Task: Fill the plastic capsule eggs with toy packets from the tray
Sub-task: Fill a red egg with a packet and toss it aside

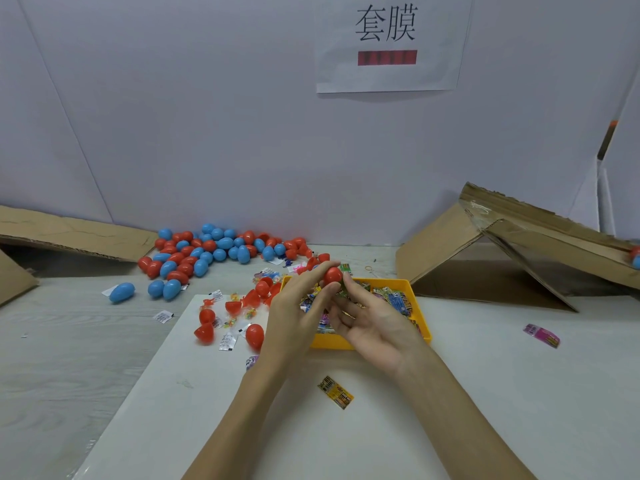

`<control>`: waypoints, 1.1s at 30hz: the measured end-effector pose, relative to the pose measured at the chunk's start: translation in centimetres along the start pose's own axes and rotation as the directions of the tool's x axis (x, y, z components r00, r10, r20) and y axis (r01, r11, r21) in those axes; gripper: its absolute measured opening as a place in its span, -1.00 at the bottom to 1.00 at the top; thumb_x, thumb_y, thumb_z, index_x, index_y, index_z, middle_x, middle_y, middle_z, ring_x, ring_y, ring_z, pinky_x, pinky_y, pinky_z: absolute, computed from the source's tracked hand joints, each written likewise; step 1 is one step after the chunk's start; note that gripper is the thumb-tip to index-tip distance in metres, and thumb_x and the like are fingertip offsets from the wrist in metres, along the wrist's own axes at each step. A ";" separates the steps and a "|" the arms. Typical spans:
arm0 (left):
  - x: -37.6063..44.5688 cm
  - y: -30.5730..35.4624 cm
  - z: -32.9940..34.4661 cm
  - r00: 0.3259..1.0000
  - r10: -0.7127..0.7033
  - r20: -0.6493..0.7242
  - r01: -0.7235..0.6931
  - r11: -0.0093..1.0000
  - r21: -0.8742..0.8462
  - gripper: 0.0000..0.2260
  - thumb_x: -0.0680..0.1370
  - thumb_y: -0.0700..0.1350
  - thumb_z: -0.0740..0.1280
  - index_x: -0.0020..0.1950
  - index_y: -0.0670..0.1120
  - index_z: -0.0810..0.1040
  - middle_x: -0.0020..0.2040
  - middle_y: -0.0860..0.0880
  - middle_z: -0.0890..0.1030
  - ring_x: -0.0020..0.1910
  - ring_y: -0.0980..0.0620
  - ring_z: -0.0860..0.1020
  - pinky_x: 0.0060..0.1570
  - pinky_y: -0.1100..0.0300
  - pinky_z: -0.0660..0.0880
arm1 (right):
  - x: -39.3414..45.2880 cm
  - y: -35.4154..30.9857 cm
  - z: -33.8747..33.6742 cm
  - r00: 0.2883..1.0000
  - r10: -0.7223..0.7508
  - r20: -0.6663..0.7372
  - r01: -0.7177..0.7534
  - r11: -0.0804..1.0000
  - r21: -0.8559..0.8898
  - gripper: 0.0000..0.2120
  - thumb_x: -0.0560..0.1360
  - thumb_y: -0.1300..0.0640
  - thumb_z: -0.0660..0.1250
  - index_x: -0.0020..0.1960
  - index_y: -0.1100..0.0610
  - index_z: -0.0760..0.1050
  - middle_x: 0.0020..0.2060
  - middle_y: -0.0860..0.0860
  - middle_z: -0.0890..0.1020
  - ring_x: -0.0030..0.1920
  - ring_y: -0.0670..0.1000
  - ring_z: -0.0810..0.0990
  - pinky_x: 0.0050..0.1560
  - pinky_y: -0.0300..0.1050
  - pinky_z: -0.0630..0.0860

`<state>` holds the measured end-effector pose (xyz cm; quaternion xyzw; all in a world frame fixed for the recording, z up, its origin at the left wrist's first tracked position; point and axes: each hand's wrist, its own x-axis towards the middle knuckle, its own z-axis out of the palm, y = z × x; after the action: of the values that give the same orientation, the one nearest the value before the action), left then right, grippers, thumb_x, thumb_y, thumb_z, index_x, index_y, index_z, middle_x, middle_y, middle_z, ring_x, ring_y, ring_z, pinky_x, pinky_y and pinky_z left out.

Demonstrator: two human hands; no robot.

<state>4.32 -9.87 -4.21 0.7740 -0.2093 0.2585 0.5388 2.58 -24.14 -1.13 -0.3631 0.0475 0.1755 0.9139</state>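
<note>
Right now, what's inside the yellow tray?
The yellow tray holds colourful toy packets. Both hands, left hand and right hand, cover its near-left part, so contents there are hidden.

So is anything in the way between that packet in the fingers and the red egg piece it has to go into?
Nothing visible. The left hand holds the red egg half above the yellow tray, and the right hand pinches a toy packet right against it. Whether the packet has already entered the shell is hidden.
</note>
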 end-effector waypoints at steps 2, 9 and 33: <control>0.0 0.0 -0.1 1.000 0.010 -0.015 -0.011 1.000 -0.007 -0.67 0.60 0.07 0.34 0.37 0.16 0.58 0.23 0.23 0.63 0.30 0.08 0.55 0.25 0.05 0.54 | 0.0 0.0 0.0 1.000 -0.005 -0.004 0.005 1.000 -0.001 -0.61 0.39 0.07 0.57 0.16 0.21 0.68 0.06 0.18 0.73 0.02 0.06 0.71 -0.07 -0.15 0.65; 0.0 0.0 -0.1 0.998 0.039 -0.043 -0.039 0.999 0.003 -0.73 0.61 0.02 0.33 0.30 0.12 0.63 0.19 0.20 0.66 0.28 0.07 0.56 0.22 0.09 0.54 | -0.1 0.1 -0.1 1.000 -0.014 -0.004 0.014 1.000 -0.012 -0.62 0.39 0.07 0.57 0.16 0.21 0.70 0.07 0.20 0.72 0.05 0.10 0.73 -0.03 -0.14 0.65; 0.0 -0.1 0.0 0.962 0.274 0.010 -0.265 0.920 0.288 -0.58 0.42 -0.38 0.55 0.25 -0.17 0.63 0.20 -0.03 0.62 0.17 0.27 0.50 0.18 0.44 0.46 | 0.9 1.1 -0.6 0.858 -0.511 -0.056 0.341 0.648 -0.681 -0.66 0.47 0.12 0.58 0.20 0.04 0.60 0.01 -0.04 0.73 0.03 -0.13 0.71 -0.10 -0.31 0.63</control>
<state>4.37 -9.86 -4.27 0.8036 -0.2659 0.3696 0.3834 3.02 -23.52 -2.49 -0.6760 0.0079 -0.0864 0.7317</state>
